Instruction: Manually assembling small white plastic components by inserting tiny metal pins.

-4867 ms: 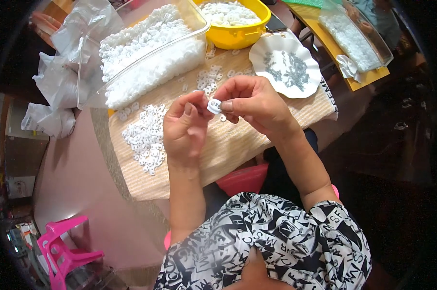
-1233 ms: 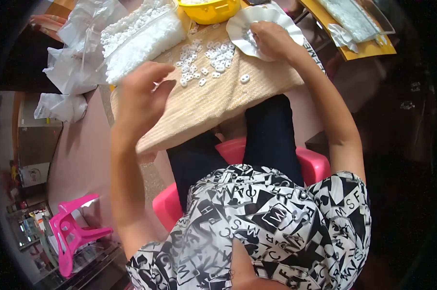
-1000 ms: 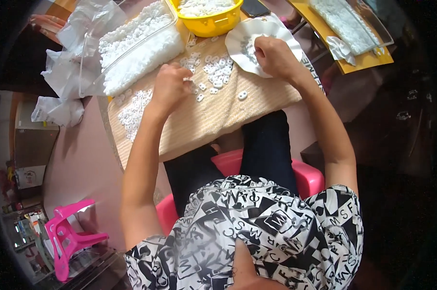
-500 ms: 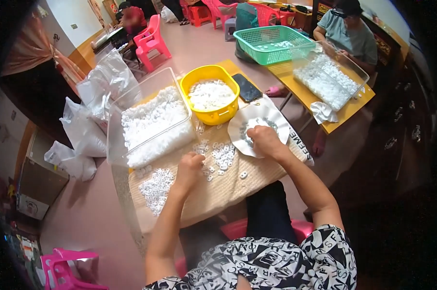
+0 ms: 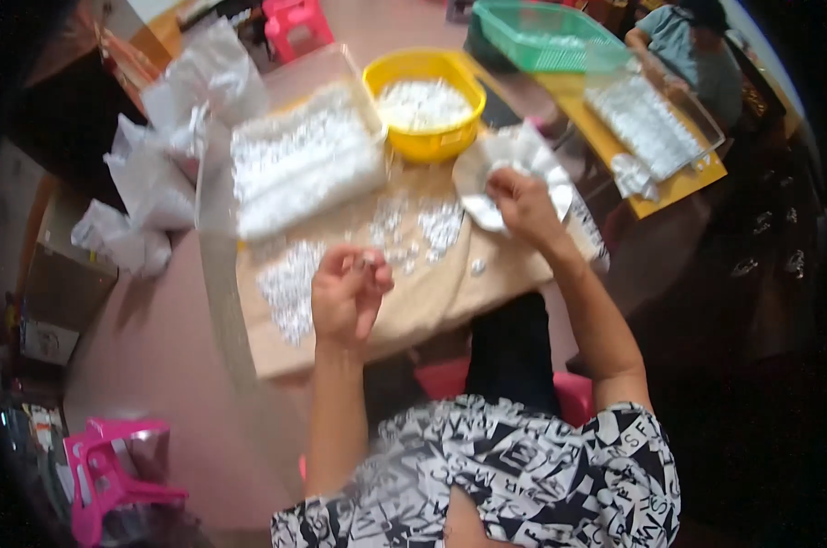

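While holding up the left hand (image 5: 348, 290) just left of centre in the head view, with fingers pinched together on a small, blurred white piece (image 5: 369, 258), reaches with the right hand (image 5: 521, 196) into a wavy-rimmed white plate (image 5: 473, 173) right of centre, with fingers bunched. Cannot tell whether gripping anything there. Has loose white pieces (image 5: 288, 288) spread at left of centre on the cloth-covered worktop (image 5: 423, 306), plus a clear, white-filled bin (image 5: 215, 196) at upper left and a yellow tub (image 5: 432, 144) at upper centre.
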### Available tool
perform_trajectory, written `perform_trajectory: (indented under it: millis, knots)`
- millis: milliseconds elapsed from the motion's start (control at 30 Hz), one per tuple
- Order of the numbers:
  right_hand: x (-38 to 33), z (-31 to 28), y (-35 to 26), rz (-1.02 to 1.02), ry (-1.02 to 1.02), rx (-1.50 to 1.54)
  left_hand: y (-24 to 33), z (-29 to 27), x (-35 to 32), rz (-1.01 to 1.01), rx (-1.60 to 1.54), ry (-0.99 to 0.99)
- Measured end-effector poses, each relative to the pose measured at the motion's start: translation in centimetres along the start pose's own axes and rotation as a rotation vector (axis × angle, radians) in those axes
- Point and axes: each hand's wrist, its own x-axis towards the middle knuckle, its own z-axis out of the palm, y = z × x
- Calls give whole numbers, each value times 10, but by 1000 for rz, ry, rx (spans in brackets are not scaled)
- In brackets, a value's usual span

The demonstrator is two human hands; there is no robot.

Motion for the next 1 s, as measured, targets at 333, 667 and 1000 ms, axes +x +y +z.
perform_trajectory:
  millis: [333, 667, 1000]
  knots:
    - [-26, 34, -99, 244, -409, 805, -12, 0, -27, 30, 11, 13]
    - [-45, 61, -112, 353, -326, 781, -19, -6, -31, 202, 44, -25]
    - [-56, 66, -118, 493, -327, 929, -29, -5, -31, 290, 189, -117]
